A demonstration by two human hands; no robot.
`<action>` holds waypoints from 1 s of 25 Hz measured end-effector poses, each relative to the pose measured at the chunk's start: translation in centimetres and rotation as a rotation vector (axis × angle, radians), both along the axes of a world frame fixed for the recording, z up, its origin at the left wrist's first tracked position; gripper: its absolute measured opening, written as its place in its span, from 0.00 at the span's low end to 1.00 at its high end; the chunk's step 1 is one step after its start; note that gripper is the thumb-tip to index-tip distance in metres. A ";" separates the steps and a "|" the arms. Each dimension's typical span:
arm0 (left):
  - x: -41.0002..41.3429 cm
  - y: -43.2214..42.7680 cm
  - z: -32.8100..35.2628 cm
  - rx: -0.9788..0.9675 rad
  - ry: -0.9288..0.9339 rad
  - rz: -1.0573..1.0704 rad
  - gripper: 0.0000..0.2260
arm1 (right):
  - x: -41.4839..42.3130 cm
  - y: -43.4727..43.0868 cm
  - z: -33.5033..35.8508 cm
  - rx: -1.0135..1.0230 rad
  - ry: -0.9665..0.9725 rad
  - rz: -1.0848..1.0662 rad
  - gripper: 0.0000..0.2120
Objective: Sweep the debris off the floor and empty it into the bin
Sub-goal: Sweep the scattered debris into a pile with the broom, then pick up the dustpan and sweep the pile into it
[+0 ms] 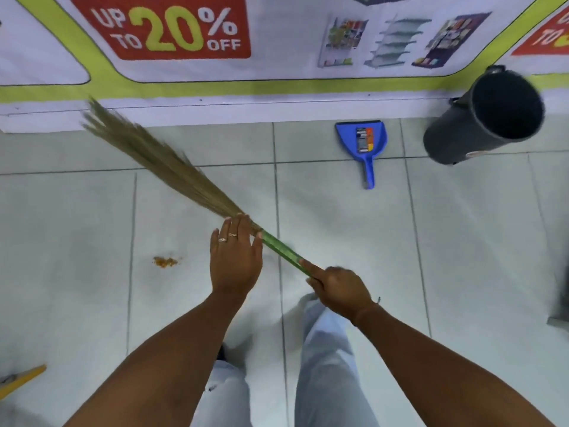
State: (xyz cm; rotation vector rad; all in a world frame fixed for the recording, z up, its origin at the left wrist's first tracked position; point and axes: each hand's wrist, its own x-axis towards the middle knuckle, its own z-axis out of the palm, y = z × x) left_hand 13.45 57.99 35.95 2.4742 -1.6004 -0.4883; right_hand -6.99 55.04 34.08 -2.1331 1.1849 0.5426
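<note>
— Pale blue trousers at the bottom, those are my legs [326, 365], standing on light tiles [477, 241].

— And your hands?

— My right hand [341, 289] is wrapped round the green handle of the broom [184, 180], fist closed, forefinger laid out along the shaft. My left hand [235, 257] is spread flat, fingers loosely together, over the spot where the handle meets the bristles. Whether it actually touches the broom, I cannot tell. Two rings [228, 237] sit on its fingers.

— Where does the broom point?

— Up and to the left, bristles fanned out and blurred, their tips reaching the foot of the wall.

— The debris?

— A small orange heap [165, 261] on the tile to the left of my left hand, near it but apart from the broom.

— Further out?

— A blue dustpan [363, 141] lies flat, mouth against the wall base, handle pointing back at me. To its right stands a dark bin [480, 121], open at the top. Behind both, a banner [160, 26] reads "UP TO 20% OFF".
</note>
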 end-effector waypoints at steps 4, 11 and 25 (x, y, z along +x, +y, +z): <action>-7.8 -11.4 -0.3 0.053 0.028 0.022 0.20 | -5.0 -11.0 -0.4 -0.062 -0.012 0.069 0.23; -17.3 -27.4 -2.6 0.099 0.029 -0.099 0.22 | -13.9 -25.5 -1.1 -0.161 0.080 0.134 0.21; -31.8 -47.2 -29.0 0.443 0.117 -0.178 0.28 | -25.5 -39.9 -21.8 -0.039 0.050 0.186 0.18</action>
